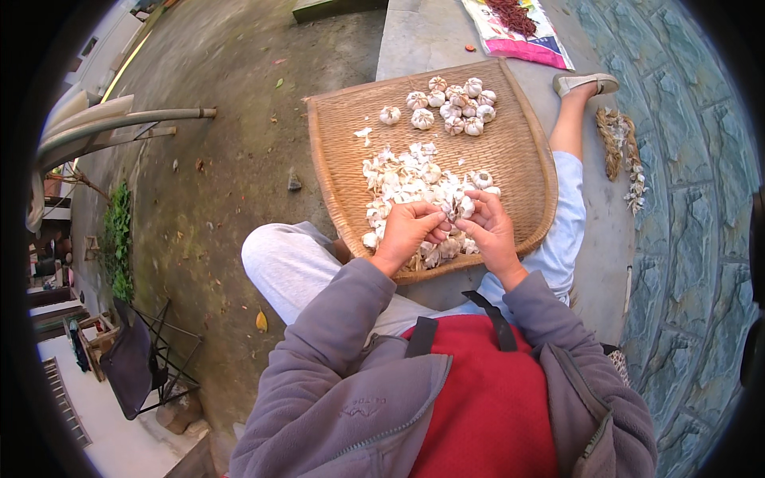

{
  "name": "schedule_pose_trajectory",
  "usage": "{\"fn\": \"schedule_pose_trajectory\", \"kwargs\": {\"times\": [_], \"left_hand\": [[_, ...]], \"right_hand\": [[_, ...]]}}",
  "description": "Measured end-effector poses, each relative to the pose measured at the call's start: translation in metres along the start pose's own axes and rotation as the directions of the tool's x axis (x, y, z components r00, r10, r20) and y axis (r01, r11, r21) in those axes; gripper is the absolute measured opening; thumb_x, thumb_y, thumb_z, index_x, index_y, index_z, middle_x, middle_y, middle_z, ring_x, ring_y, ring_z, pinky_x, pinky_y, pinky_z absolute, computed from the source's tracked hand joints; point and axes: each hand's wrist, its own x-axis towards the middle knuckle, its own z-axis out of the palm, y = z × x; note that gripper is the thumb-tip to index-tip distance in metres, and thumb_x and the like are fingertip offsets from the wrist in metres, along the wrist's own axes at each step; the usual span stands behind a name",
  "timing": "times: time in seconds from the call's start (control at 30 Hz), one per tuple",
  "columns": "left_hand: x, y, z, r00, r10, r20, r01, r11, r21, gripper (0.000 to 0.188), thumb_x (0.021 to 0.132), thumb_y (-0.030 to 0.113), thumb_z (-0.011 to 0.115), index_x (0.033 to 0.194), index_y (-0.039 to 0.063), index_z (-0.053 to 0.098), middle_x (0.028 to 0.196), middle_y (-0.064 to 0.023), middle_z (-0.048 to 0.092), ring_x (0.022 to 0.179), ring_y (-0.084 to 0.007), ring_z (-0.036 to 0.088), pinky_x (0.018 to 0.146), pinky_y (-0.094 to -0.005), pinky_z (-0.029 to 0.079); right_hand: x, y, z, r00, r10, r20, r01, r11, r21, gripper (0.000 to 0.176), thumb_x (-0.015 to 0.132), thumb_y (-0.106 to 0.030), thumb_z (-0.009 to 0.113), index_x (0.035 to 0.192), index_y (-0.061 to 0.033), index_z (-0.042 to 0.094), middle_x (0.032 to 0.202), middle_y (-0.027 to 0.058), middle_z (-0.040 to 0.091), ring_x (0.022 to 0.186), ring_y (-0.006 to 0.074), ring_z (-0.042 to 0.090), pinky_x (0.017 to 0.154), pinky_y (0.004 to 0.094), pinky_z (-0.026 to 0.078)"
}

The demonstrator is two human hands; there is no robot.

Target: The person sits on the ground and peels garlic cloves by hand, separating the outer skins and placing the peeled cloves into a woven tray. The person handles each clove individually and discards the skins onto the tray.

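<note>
A garlic bulb (pixel 463 207) is held between the thumb and fingers of my right hand (pixel 495 233), over the front half of a woven wicker tray (pixel 520 179). My left hand (pixel 412 232) meets it from the left, thumb and forefinger pinched at the bulb's edge on what looks like its papery skin. Beneath both hands spreads a heap of garlic cloves and loose skins (pixel 394 179). Part of that heap is hidden by my fingers. Whole garlic bulbs (pixel 456 101) are grouped at the tray's far side, and one single bulb (pixel 390 115) lies left of them.
The tray rests by my legs (pixel 287 257). Beyond it, dried red chillies (pixel 513 17) lie on a printed plastic sack (pixel 529 51). A braided straw rope (pixel 609 143) lies right, near a stone-patterned wall (pixel 690 227). A folding chair (pixel 134 358) stands at left on the concrete ground (pixel 227 167).
</note>
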Motion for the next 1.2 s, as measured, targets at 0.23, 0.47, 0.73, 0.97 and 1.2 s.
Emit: {"fn": "schedule_pose_trajectory", "kwargs": {"times": [0.23,0.47,0.73,0.97,1.2], "left_hand": [[0.005,-0.014,0.003,0.989,0.128,-0.076,-0.123,0.99,0.063,0.006,0.09,0.003,0.065,0.084,0.003,0.066,0.073,-0.0021,0.068,0.063,-0.0046,0.06,0.055,-0.02,0.046],[0.017,-0.01,-0.015,0.954,0.292,-0.074,-0.206,0.812,0.547,0.011,0.082,0.011,0.069,0.077,0.005,0.063,0.059,-0.0016,0.055,0.059,-0.0075,0.054,0.056,-0.028,0.044],[0.009,0.006,-0.003,0.936,0.351,-0.043,-0.305,0.864,0.401,0.025,0.099,0.029,0.064,0.109,0.006,0.068,0.077,0.0038,0.057,0.071,-0.0075,0.056,0.062,-0.0245,0.046],[0.003,-0.004,0.015,0.97,0.244,0.014,-0.244,0.97,0.012,0.02,0.1,0.019,0.065,0.115,0.005,0.064,0.078,0.0031,0.061,0.056,-0.0029,0.05,0.048,-0.0186,0.039],[0.0,0.003,0.014,0.941,0.301,-0.153,-0.301,0.953,0.027,0.015,0.1,0.016,0.064,0.095,0.004,0.071,0.074,0.0034,0.063,0.059,-0.0033,0.049,0.051,-0.02,0.039]], "right_hand": [[-0.003,0.006,0.006,0.999,-0.033,0.003,0.034,0.998,-0.053,0.051,0.089,0.006,0.066,0.136,-0.0047,0.048,0.116,0.0095,0.063,0.104,0.0152,0.064,0.091,0.0288,0.053],[0.002,-0.006,0.001,0.95,0.306,0.061,-0.292,0.804,0.518,0.043,0.099,-0.009,0.058,0.14,-0.0053,0.044,0.123,0.0151,0.065,0.106,0.026,0.069,0.091,0.0357,0.058],[0.006,-0.006,-0.005,0.955,0.282,0.09,-0.287,0.807,0.516,0.048,0.1,-0.011,0.055,0.146,-0.0067,0.04,0.127,0.0154,0.062,0.107,0.0266,0.069,0.093,0.039,0.058],[0.0,-0.016,0.016,0.972,0.225,0.065,-0.233,0.913,0.334,0.048,0.096,-0.007,0.062,0.142,-0.0081,0.047,0.127,0.0087,0.06,0.109,0.0194,0.065,0.096,0.0363,0.056],[-0.002,-0.012,0.019,0.963,0.214,0.162,-0.257,0.911,0.323,0.045,0.098,-0.008,0.061,0.141,-0.0077,0.049,0.126,0.0103,0.061,0.107,0.0196,0.066,0.095,0.0368,0.056]]}}
